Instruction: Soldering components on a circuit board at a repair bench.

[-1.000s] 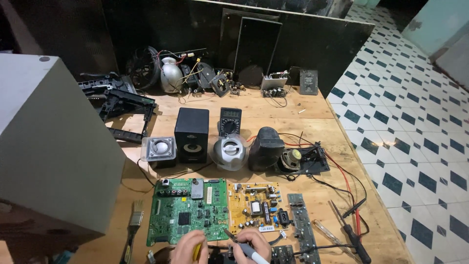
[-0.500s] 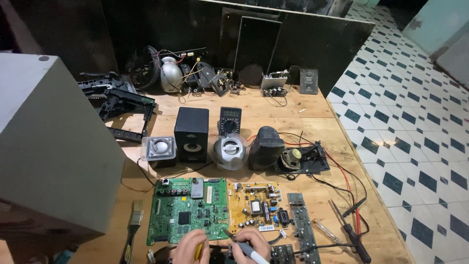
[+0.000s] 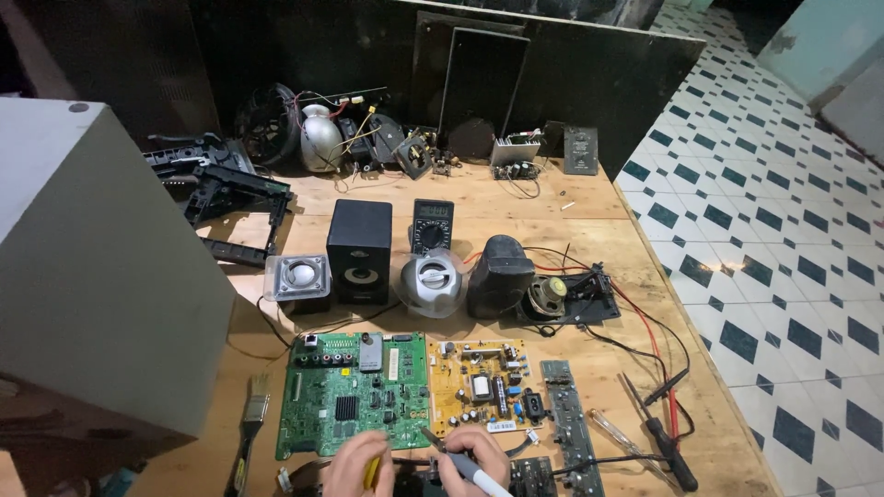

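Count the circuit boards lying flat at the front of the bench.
3: green board at left, yellow board in the middle, narrow dark strip board at right. More may lie hidden beneath the hands.

Bright, even light on the worktop [image 3: 552, 207]; the back wall [image 3: 276, 55] stays dark. Sharp centre, slight edge stretch, perhaps mild glare on the floor tiles [image 3: 783, 239].

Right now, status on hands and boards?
Left hand grips a yellow-handled tool. Right hand holds soldering iron, tip at green circuit board. Yellow board alongside, untouched.
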